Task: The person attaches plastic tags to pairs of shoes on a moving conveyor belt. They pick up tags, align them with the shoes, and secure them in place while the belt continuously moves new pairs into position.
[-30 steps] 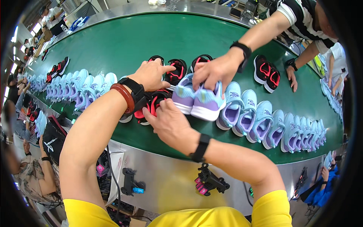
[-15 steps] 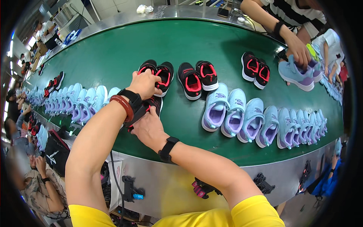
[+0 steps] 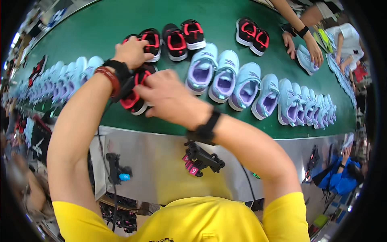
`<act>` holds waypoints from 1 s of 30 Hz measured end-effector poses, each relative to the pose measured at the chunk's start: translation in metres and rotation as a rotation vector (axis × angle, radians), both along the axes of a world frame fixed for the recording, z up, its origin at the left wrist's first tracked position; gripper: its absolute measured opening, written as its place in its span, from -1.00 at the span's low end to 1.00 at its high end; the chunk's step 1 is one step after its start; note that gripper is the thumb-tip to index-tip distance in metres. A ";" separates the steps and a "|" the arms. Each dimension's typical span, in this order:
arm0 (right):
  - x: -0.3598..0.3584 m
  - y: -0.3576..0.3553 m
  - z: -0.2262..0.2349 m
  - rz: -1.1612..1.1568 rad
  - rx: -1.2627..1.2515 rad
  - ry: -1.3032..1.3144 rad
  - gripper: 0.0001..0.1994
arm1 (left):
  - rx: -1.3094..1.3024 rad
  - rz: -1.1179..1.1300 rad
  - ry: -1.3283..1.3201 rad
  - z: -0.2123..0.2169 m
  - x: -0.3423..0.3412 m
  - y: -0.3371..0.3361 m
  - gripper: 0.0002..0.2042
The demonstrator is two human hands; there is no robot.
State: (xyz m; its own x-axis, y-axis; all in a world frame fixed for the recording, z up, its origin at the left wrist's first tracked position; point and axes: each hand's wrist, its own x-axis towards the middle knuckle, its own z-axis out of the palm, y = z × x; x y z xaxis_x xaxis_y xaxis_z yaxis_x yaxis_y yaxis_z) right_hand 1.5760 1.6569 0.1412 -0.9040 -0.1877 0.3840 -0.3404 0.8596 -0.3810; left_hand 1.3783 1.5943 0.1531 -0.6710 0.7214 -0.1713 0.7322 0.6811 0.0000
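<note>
Left hand (image 3: 131,51) closed on black-and-pink shoe (image 3: 133,99) | right hand (image 3: 169,99) grips it too, near green bench (image 3: 100,24) edge | advice: hold firmly, align beside black pair (image 3: 183,35).

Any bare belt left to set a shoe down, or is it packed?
Bare green belt lies beyond the black-and-red shoes, toward the far edge, and between them and the co-worker's hands. A thin strip runs along the near edge below the light blue shoes. Crowded: that blue row, and where the left hand and right hand grip a black-and-red shoe.
</note>
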 end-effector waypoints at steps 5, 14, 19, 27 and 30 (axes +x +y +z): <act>0.093 0.064 0.051 -0.130 0.028 -0.226 -0.54 | 0.273 -0.131 0.084 0.050 0.015 -0.058 -0.39; 0.188 0.035 0.063 0.085 -0.190 -0.568 -0.78 | 0.482 0.249 -0.253 0.144 0.123 -0.258 -0.68; 0.177 0.016 0.068 0.241 -0.227 -0.521 -0.77 | 0.434 0.396 -0.187 0.140 0.172 -0.305 -0.74; 0.149 0.063 0.069 0.205 -0.245 -0.608 -0.73 | 0.331 0.480 -0.252 0.142 0.145 -0.248 -0.74; 0.137 0.089 0.061 0.193 -0.228 -0.625 -0.72 | 0.267 0.490 -0.298 0.139 0.121 -0.209 -0.73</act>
State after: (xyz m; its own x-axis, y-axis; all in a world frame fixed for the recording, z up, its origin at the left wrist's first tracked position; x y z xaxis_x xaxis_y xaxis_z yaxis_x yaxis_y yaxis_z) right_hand 1.7129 1.7461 0.2024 -0.9270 -0.3442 -0.1491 -0.1372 0.6811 -0.7192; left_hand 1.4996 1.3850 0.2925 -0.8854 0.3864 -0.2583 0.2778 0.8855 0.3724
